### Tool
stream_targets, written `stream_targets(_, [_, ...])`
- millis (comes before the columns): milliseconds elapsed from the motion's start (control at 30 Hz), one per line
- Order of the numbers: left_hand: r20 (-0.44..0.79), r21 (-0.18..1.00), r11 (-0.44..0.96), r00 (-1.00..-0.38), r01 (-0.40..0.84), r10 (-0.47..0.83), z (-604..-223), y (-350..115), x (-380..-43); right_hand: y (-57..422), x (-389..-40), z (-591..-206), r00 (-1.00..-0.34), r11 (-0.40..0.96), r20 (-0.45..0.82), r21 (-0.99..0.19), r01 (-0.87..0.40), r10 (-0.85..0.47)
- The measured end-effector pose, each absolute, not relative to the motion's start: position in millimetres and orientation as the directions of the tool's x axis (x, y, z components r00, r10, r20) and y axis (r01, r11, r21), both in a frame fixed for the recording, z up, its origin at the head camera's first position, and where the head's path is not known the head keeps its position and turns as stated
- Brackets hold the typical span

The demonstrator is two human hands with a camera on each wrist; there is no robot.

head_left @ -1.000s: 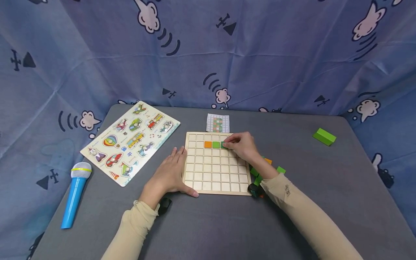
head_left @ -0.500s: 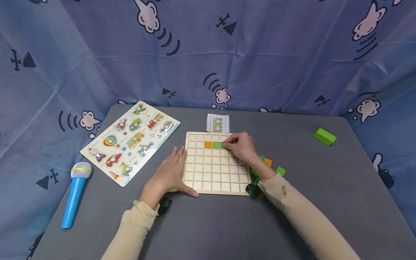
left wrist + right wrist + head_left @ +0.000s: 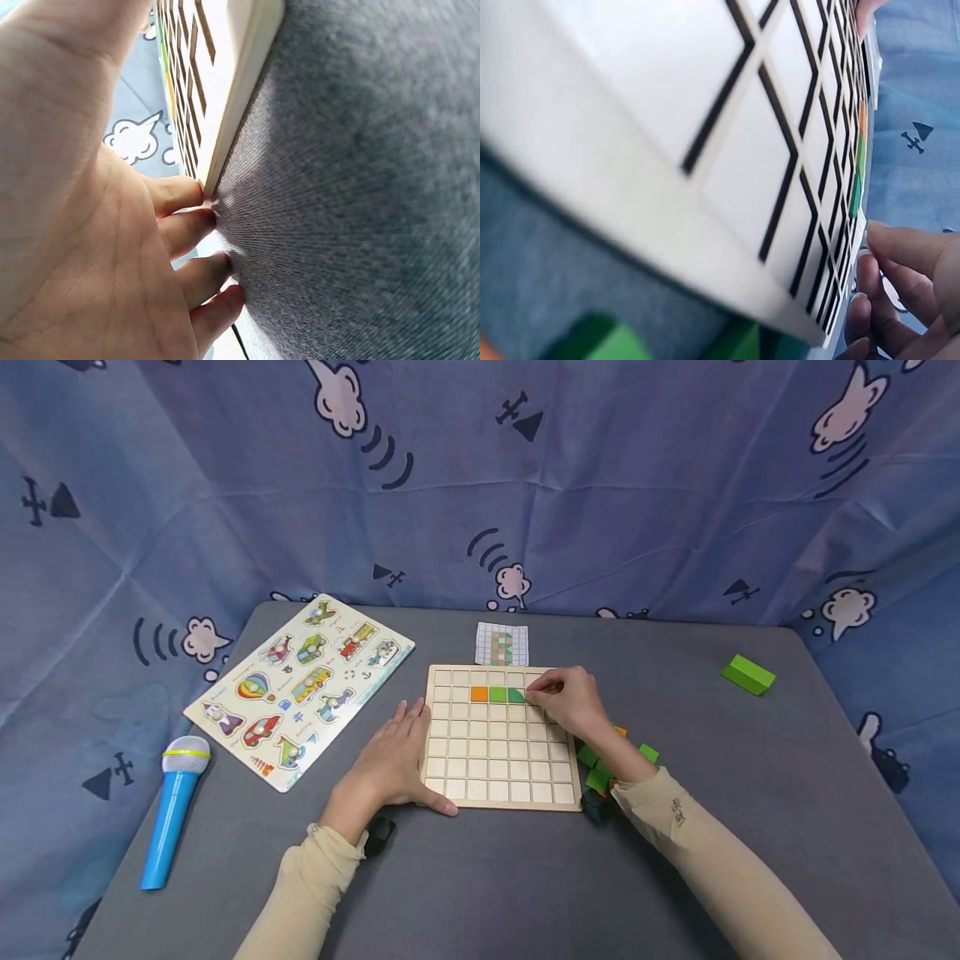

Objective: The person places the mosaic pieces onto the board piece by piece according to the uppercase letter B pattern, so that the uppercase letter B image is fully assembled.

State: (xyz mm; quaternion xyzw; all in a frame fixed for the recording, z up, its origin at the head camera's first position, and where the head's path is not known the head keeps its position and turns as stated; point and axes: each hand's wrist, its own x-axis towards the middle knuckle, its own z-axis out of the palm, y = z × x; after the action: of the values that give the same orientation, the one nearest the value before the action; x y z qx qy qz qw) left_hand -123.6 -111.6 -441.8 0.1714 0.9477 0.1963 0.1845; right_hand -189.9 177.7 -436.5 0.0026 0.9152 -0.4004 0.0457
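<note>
A wooden grid board [image 3: 480,805] lies on the grey table. Three small blocks stand side by side in its second row from the back: an orange block [image 3: 479,694], a green block [image 3: 498,694] and a darker green block [image 3: 516,695] with a slanted edge to its colour. Just right of that last block is my right hand [image 3: 572,702], its fingers bent. In the right wrist view a small gap shows between thumb and fingers [image 3: 866,262], with nothing seen in it. My left hand [image 3: 390,760] lies spread along the board's left edge, fingertips touching it and thumb at the front corner.
Loose green blocks [image 3: 597,777] and an orange one lie right of the board, partly under my right forearm. A pattern card [image 3: 502,644] sits behind the board. A picture puzzle [image 3: 300,685] and a toy microphone [image 3: 176,810] lie left; a green block [image 3: 748,675] lies far right.
My right hand has shifted slightly right, off the dark green block, which stays in the row and shows more fully. The left hand has kept its place.
</note>
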Motion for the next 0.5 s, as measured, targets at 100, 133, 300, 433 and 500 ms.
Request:
stream_targets(100, [-0.281, 0.438, 0.863, -0.873, 0.252, 0.398, -443, -111, -124, 186, -189, -435, -0.996, 0.686, -0.079, -0.727, 0.036, -0.031])
stream_targets(133, [-0.281, 0.439, 0.863, -0.873, 0.252, 0.398, -443, -111, -124, 189, -188, -434, -0.997, 0.687, -0.073, -0.726, 0.031, -0.033])
stream_targets(300, [-0.282, 0.438, 0.863, -0.874, 0.250, 0.396, -444, -111, -124, 207, -188, -431, -0.996, 0.689, -0.078, -0.724, 0.030, -0.039])
stream_targets(433, [-0.289, 0.438, 0.865, -0.873, 0.244, 0.392, -444, -112, -124, 221, -188, -430, -0.995, 0.683, -0.087, -0.730, 0.031, -0.048])
stream_targets(500, [-0.289, 0.439, 0.865, -0.874, 0.241, 0.390, -444, -112, -124, 228, -187, -430, -0.994, 0.683, -0.088, -0.730, 0.024, -0.059])
